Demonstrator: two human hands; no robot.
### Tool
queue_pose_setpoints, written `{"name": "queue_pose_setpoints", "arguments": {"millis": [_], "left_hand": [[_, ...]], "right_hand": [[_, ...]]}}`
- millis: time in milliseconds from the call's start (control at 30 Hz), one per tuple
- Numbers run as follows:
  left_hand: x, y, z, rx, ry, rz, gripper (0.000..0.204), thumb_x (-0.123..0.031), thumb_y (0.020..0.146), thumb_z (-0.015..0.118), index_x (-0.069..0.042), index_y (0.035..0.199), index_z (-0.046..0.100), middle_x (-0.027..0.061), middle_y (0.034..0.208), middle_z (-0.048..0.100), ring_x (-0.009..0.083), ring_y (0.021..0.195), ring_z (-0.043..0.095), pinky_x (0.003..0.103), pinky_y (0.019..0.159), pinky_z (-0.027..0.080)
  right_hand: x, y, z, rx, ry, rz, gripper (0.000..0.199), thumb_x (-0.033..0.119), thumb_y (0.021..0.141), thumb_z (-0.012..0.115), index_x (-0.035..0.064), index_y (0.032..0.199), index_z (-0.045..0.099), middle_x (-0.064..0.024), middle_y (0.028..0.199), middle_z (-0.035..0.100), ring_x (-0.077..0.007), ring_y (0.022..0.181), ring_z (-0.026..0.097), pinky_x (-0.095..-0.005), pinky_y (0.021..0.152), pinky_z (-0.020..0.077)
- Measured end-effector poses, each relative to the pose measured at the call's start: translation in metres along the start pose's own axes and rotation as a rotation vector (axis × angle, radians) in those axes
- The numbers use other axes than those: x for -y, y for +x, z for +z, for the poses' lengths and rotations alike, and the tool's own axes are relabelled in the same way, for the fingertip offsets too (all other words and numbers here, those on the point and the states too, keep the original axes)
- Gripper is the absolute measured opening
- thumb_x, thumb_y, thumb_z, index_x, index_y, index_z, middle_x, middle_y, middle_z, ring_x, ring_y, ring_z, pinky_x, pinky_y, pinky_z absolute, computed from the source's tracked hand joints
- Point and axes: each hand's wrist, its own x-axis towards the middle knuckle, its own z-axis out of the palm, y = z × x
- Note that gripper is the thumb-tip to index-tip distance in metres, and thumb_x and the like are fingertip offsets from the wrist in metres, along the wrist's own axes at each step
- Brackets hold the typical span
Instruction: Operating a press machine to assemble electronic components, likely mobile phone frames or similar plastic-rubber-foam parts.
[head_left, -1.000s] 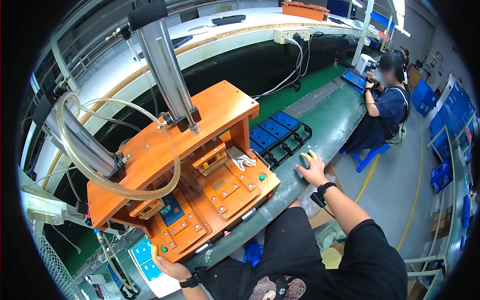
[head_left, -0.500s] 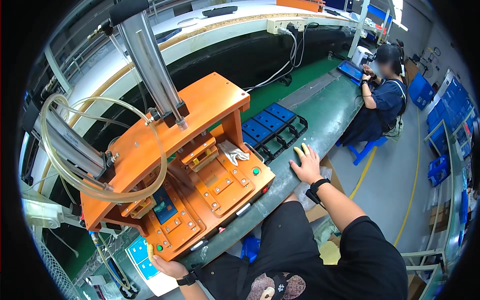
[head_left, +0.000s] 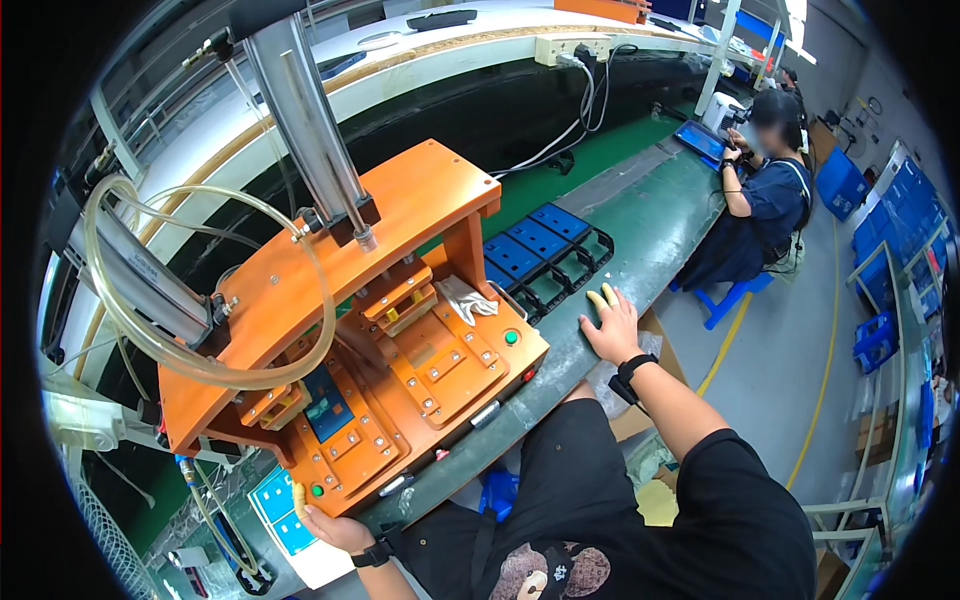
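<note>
An orange two-station press with silver cylinders stands in front of me on the green bench. My left hand is at its front left corner, a yellow-covered finger stretched out beside a green button; the hand holds nothing visible. A blue panel lies in the press's left station, under the press head. In the right station's fixture no panel shows. My right hand rests on the bench right of the press, fingers apart, yellow covers on two of them.
Blue panels in black frames lie behind my right hand. A white cloth sits on the press base. Blue-and-white sheets lie by my left hand. A clear hose loops before the press. A co-worker sits farther along the bench.
Both my hands stay nearly where they were. The whole view has shifted slightly. Another person's head now shows behind the seated co-worker.
</note>
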Motion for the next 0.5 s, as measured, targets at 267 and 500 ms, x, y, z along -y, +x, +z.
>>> {"name": "queue_pose_setpoints", "arguments": {"millis": [267,500], "left_hand": [[-0.0011,0.0005,0.003,0.008,-0.082,-0.008,0.042,-0.025,0.105,0.034,0.005,0.132,0.048,0.0162,0.126,0.057,0.0238,0.112,0.059,0.035,0.097,0.048],[0.001,0.001,-0.0002,0.009,-0.039,0.015,0.042,-0.025,0.105,0.033,0.004,0.131,0.05,0.0157,0.126,0.056,0.0232,0.112,0.058,0.035,0.097,0.048]], "right_hand": [[0.002,0.0026,-0.0011,0.014,0.011,0.022,0.056,0.041,0.085,0.061,0.0105,0.132,0.058,-0.0217,0.146,0.045,-0.0377,0.14,0.033,-0.0503,0.115,0.0212],[0.002,0.0024,0.0003,0.005,0.016,0.015,0.055,0.041,0.085,0.062,0.01,0.131,0.059,-0.0225,0.145,0.046,-0.038,0.139,0.034,-0.0503,0.114,0.0221]]}}
